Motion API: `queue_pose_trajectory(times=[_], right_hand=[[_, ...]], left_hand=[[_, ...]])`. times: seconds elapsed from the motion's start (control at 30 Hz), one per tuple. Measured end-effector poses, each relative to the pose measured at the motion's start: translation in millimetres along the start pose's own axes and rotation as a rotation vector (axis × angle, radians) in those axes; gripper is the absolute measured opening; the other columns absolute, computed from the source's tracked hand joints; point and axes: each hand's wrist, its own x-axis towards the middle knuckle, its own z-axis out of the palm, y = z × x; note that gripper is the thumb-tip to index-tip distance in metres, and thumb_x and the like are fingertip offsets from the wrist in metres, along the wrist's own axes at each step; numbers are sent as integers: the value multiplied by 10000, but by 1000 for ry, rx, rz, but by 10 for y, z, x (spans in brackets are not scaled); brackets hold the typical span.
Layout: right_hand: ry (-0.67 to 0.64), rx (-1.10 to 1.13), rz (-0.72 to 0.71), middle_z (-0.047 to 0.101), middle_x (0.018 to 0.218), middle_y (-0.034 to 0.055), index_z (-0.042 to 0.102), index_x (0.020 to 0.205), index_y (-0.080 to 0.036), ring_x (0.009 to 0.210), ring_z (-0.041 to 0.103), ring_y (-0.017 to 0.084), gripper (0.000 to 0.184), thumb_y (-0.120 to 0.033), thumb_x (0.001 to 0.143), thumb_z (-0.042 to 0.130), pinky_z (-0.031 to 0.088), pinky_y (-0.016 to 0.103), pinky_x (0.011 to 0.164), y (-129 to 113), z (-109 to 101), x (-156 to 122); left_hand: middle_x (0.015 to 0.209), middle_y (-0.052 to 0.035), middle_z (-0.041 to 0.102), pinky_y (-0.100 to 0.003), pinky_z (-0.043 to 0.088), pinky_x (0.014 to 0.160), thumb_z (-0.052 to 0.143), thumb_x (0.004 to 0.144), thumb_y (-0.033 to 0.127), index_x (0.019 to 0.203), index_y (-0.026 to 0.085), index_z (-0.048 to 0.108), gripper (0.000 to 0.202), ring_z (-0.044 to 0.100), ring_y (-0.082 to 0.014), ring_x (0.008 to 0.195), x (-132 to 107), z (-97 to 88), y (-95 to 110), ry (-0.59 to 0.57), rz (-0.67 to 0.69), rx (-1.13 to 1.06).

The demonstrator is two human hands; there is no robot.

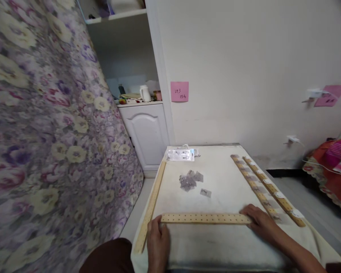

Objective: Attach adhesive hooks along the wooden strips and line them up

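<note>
A long wooden strip with rows of small holes [204, 218] lies crosswise near the front of a small white table [221, 178]. My left hand [158, 239] rests at its left end, fingers curled against the end. Over its right end lies my right hand [260, 222], fingers flat and pressing down on it. Another wooden strip [151, 206] runs along the table's left edge. Two more strips [263, 189] with white tags lie diagonally on the right side.
Small clear bags of metal parts [191, 180] and a blister pack [180, 154] sit mid-table and at the back. A flowered mattress [45, 125] leans on the left. White cupboard [146, 129], wall with pink notes [179, 91], bright bedding [332, 167] on the right.
</note>
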Motion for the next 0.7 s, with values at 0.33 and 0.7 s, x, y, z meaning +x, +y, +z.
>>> queue_pose_trajectory(times=[0.33,0.7], right_hand=[[-3,-12,43,610,923,41,608,864,-232,910,543,215,310,-136,605,469,406,335,826,18,-1,-16],[-15,46,6,611,957,57,614,921,-222,941,545,226,352,-133,612,472,409,360,860,24,-13,-36]], left_hand=[[1063,-100,562,-424,427,924,422,795,284,1053,165,522,301,533,-248,1030,-36,40,-81,-19,13,-66],[987,-77,549,-417,428,901,403,793,240,981,186,515,226,540,-240,982,-43,22,-53,-3,20,-73]])
